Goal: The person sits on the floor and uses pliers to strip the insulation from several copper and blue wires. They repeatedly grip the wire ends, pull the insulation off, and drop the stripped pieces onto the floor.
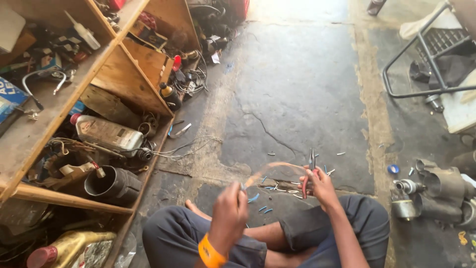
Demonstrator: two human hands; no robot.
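Right now your left hand is closed in a fist on one end of a thin wire, which arcs, blurred by motion, across to your right hand. That hand is clamped around red-handled pliers, jaws pointing up; whether they bite the wire you cannot tell. Small blue and white wire clippings litter the cracked concrete floor beyond your crossed legs, and the wooden shelf is cut off at the left edge.
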